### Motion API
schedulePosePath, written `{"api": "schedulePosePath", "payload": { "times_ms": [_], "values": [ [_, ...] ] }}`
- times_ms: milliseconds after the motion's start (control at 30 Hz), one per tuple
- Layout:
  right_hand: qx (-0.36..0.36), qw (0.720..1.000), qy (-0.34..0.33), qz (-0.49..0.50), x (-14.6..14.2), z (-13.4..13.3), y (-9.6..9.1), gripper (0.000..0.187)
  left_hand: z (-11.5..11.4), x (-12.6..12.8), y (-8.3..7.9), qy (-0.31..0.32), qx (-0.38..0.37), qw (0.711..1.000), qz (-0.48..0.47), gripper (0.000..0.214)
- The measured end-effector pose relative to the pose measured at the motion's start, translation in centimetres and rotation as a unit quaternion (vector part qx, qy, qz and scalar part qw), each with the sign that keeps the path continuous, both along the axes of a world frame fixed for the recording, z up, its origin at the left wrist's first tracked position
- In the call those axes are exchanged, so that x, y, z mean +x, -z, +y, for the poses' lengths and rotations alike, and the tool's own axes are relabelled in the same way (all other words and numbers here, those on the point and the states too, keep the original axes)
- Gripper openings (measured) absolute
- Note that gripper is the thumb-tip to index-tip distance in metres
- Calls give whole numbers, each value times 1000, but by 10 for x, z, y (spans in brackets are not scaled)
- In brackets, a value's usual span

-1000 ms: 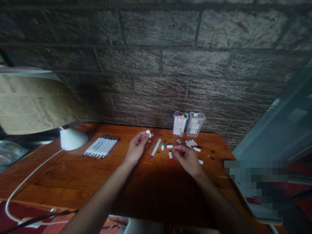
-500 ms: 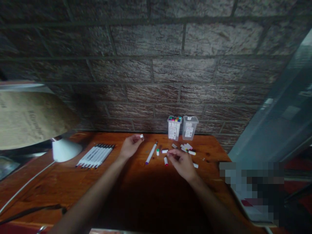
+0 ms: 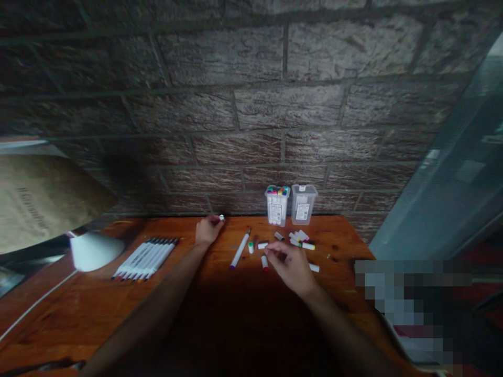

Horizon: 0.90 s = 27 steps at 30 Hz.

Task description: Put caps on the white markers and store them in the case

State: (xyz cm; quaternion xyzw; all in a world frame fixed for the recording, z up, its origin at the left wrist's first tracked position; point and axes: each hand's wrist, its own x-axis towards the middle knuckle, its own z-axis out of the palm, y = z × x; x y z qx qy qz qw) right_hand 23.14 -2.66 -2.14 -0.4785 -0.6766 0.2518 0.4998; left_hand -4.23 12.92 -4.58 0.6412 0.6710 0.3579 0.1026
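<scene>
My left hand [image 3: 208, 231], near the far edge of the wooden table [image 3: 343, 243], pinches a small white cap [image 3: 221, 217] between thumb and fingers drawn nearly together; the cap shows just beyond the fingertips. My right hand [image 3: 293, 267] is bent over the table, its thumb and forefinger almost meeting at the right end of a purple-ended cap [image 3: 262, 246]; whether they grip this cap, touch it or only hover there, I cannot tell. Just below my right fingertips lies a red-ended cap [image 3: 264, 263]. Between my two hands are a green-topped cap [image 3: 251, 247], upright, and an uncapped marker [image 3: 240, 251], lying aslant with its dark tip away from me. Beyond my right hand: a loose group of caps [image 3: 302, 235], a filled marker box [image 3: 277, 209] and a clear box [image 3: 304, 207], side by side. To my left: a row of markers [image 3: 145, 259], laid parallel beside the lamp [image 3: 96, 251]
</scene>
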Motion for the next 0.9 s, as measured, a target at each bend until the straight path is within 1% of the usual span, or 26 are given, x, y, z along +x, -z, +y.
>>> {"api": "schedulePosePath", "payload": {
  "times_ms": [100, 200, 300, 433, 600, 700, 800, 900],
  "values": [
    [-2, 1000, -1, -6, 0, 0, 0, 16, 4, 0, 2, -6, -9, 1000, 15, 27],
    [-1, 1000, -3, -8, 2, 3, 4, 17, 5, 1, 3, -9, -11, 1000, 24, 29],
    [-3, 1000, 0, 1, 5, 6, 8, 17, 2, 1, 3, -5, -9, 1000, 28, 29],
    [-5, 1000, 3, 8, 8, 7, 8, 17, -7, -2, 1, 6, -10, 999, 32, 33],
    [6, 1000, 5, 11, 8, 5, 3, 18, -32, -9, -10, 20, -19, 998, 61, 32],
    [11, 1000, 2, 12, 7, 5, 2, 18, -54, -6, -22, 55, -28, 995, 84, 29],
    [6, 1000, -1, 16, 7, 5, 2, 19, -77, 9, -32, 119, -54, 987, 96, 33],
    [11, 1000, 3, 15, 7, 5, 3, 19, -90, 33, -38, 175, -83, 976, 97, 35]
  ]
}}
